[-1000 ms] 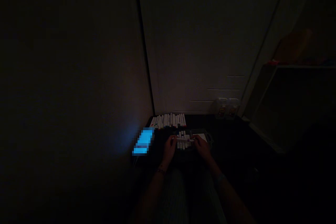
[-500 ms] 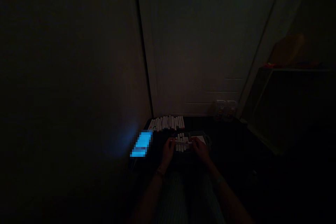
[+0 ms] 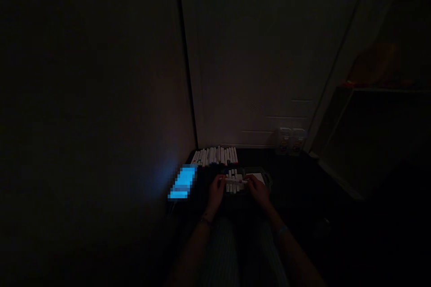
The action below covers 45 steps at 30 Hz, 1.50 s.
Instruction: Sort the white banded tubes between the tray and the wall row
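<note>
A white marker [image 3: 234, 180] lies level between my two hands, above an open case. My left hand [image 3: 216, 186] pinches its left end, and my right hand [image 3: 257, 188] closes on its right end. Beneath the marker, the case [image 3: 268, 179] holds several white markers [image 3: 232, 187] standing in its left part. A pale flat piece [image 3: 256, 176] shows in the case's right part, partly covered by my right hand. The dim light hides fine detail at my fingertips.
Several white markers with coloured ends [image 3: 215, 156] lie in a row at the back left of the dark table [image 3: 323, 175]. A lit screen [image 3: 183, 182] leans at the left. Two clear containers [image 3: 290, 142] stand at the back right, against the wall.
The camera view has shifted slightly, so the scene sits a little further right. Both hands still hold the marker in nearly the same place.
</note>
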Each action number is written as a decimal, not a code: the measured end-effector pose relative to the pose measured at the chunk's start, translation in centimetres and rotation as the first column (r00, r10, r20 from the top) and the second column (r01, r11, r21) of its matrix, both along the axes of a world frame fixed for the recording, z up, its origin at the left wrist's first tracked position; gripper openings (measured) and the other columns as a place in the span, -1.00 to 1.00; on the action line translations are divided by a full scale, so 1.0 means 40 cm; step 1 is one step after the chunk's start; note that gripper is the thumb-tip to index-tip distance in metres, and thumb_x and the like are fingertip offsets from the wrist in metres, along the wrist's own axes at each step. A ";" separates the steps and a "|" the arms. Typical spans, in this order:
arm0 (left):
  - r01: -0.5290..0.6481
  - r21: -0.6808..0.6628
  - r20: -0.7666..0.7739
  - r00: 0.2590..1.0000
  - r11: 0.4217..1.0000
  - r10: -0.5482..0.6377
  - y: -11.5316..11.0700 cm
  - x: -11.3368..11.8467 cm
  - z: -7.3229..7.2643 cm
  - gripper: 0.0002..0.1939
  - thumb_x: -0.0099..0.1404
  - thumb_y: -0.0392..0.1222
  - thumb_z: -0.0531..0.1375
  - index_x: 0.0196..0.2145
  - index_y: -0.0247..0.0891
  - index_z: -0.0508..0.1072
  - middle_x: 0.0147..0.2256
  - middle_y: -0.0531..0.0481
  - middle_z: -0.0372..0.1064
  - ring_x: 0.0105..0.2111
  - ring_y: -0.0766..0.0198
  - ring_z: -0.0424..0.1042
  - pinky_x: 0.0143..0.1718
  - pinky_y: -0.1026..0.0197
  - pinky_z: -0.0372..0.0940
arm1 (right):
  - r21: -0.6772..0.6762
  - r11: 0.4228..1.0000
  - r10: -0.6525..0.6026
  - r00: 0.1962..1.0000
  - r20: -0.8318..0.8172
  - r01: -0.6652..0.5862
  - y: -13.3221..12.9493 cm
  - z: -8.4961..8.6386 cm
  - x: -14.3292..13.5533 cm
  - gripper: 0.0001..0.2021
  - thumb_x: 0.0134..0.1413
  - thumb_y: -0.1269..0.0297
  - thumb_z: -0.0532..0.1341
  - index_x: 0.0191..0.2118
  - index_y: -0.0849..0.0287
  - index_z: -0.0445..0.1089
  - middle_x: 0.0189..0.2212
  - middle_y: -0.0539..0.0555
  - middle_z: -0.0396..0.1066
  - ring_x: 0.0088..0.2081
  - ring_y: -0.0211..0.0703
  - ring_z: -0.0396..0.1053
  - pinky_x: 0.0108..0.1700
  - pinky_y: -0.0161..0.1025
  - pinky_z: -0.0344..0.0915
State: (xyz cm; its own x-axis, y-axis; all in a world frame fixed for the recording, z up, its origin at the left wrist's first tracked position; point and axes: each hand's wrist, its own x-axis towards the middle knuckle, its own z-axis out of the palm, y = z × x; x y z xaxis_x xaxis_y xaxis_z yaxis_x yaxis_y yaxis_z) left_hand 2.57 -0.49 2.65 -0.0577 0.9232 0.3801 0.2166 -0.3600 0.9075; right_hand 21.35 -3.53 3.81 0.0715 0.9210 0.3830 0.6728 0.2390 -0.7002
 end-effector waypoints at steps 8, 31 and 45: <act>0.004 -0.012 0.006 1.000 1.000 -0.004 -0.005 0.006 0.007 -0.70 0.15 -0.03 0.00 -0.29 -0.28 0.35 -0.31 -0.05 0.37 -0.29 0.23 0.33 -0.23 0.20 0.22 | -0.010 1.000 0.006 1.000 0.018 -0.006 -0.005 0.008 0.001 -0.67 0.04 0.23 -0.10 -0.17 0.07 0.32 -0.42 -0.01 0.37 -0.38 -0.22 0.28 -0.39 -0.36 0.11; 0.015 0.011 -0.024 1.000 1.000 -0.015 0.010 -0.010 -0.014 -0.72 0.18 -0.04 -0.02 -0.29 -0.26 0.34 -0.32 -0.02 0.36 -0.30 0.26 0.32 -0.25 0.23 0.20 | 0.035 0.999 0.004 0.999 -0.039 -0.002 0.007 -0.010 -0.003 -0.69 0.06 0.20 -0.08 -0.16 0.06 0.31 -0.39 -0.03 0.37 -0.39 -0.25 0.28 -0.39 -0.38 0.11; 0.037 0.004 -0.028 0.999 0.999 -0.037 -0.002 -0.006 -0.003 -0.69 0.16 -0.01 0.00 -0.29 -0.27 0.35 -0.32 -0.03 0.37 -0.31 0.25 0.34 -0.27 0.24 0.21 | 0.057 0.998 0.000 1.000 0.004 0.000 0.008 -0.016 -0.006 -0.68 0.11 0.19 -0.13 -0.14 0.07 0.28 -0.37 -0.01 0.37 -0.36 -0.25 0.30 -0.38 -0.38 0.11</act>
State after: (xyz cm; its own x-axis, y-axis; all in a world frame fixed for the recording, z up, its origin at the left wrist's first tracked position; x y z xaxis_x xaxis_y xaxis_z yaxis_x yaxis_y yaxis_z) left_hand 2.32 -0.58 2.53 -0.0125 0.9229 0.3848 0.2286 -0.3720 0.8996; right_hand 21.12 -3.20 3.16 0.0697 0.8976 0.4352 0.6753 0.2786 -0.6829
